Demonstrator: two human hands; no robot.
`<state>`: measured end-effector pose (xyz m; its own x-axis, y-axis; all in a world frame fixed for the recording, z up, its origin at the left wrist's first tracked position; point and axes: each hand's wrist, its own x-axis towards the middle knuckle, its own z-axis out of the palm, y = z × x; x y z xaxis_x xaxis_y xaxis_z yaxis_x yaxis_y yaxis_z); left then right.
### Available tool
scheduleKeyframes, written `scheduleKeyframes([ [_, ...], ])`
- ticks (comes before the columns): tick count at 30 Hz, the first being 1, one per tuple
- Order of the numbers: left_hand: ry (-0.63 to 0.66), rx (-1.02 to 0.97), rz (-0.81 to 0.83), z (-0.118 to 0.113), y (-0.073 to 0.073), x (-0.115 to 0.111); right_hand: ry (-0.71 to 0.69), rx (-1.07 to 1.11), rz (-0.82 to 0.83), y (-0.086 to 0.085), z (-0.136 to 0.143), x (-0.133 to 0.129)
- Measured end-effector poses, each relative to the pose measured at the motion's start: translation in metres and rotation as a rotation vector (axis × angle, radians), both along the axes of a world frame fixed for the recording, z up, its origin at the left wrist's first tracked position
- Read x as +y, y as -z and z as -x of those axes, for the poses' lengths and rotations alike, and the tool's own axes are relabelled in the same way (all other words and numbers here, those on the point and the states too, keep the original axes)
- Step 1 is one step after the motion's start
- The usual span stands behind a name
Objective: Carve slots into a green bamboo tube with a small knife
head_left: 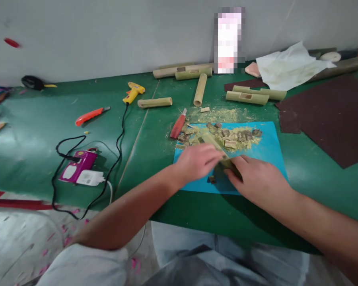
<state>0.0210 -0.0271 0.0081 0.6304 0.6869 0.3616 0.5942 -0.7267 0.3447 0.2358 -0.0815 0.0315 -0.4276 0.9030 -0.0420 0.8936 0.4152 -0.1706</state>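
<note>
A short bamboo tube (210,141) slants over the blue sheet (271,155), between my two hands. My right hand (261,178) is closed around its near end. From the left, my left hand (198,161) reaches across the tube with its fingers bent over it; they are slightly blurred, and anything under them is hidden. Bamboo chips (244,136) and pale shavings lie heaped on the sheet beyond my hands. One small dark chip (211,180) sits below them. A red-handled cutter (179,125) rests at the heap's left side.
More bamboo tubes (200,89), some with rectangular cut-outs, lie toward the wall. At left are a yellow glue gun (133,92), an orange utility knife (91,116) and a purple power strip (79,165) with a black cord. Dark brown sheets (331,115) cover the right side.
</note>
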Motion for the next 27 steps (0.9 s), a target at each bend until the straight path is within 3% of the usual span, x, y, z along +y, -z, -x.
scheduleKeyframes([
  [3, -0.186, -0.013, -0.033, -0.001, -0.001, 0.002, 0.010, 0.000, -0.033, 0.001, -0.001, 0.000],
  [8, 0.021, 0.043, -0.004, -0.002, 0.000, -0.001, -0.013, 0.022, -0.034, 0.001, -0.001, -0.001],
  [13, -0.206, -0.063, -0.115, 0.006, 0.004, 0.011, 0.010, 0.009, -0.038, 0.001, 0.001, 0.000],
  [16, -0.045, -0.013, -0.072, 0.002, 0.002, 0.008, 0.006, 0.007, -0.011, 0.000, 0.001, 0.000],
  [18, -0.010, -0.008, -0.046, 0.001, 0.001, 0.006, 0.007, 0.011, 0.001, -0.001, 0.001, 0.000],
  [22, -0.214, -0.048, -0.089, 0.003, -0.001, 0.006, 0.017, 0.005, 0.003, -0.004, 0.002, 0.000],
  [27, 0.016, 0.015, -0.032, 0.000, 0.001, 0.000, 0.014, -0.012, 0.019, -0.003, 0.001, -0.001],
])
